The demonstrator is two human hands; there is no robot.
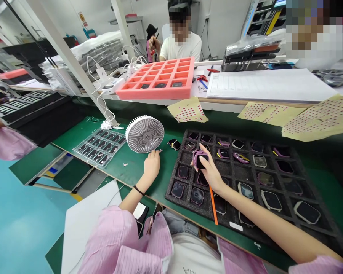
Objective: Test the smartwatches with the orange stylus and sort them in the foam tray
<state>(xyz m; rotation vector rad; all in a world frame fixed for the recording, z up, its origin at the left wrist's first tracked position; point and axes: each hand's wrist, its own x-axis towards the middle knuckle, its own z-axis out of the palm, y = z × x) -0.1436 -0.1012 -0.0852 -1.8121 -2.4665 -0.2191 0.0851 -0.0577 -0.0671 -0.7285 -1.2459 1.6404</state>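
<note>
My right hand (211, 173) is closed around a purple-framed watch case (200, 159) with a dark screen, held above the black foam tray (247, 174). An orange stick (213, 205) slants down from under that hand. Just below the round white fan (145, 134), my left hand (152, 163) has its fingers pressed together near the green table; a small pale piece shows at the fingertips, too small to name. Several watch cases, some purple and some silver, lie in the tray's compartments.
A clear tray of dark parts (101, 147) lies left of the fan. Behind, a shelf holds a pink foam tray (157, 91) and papers (246, 84). Yellow dotted sheets (188, 110) hang from its edge. A person (181, 45) sits opposite; a pink sleeve (8, 139) shows at left.
</note>
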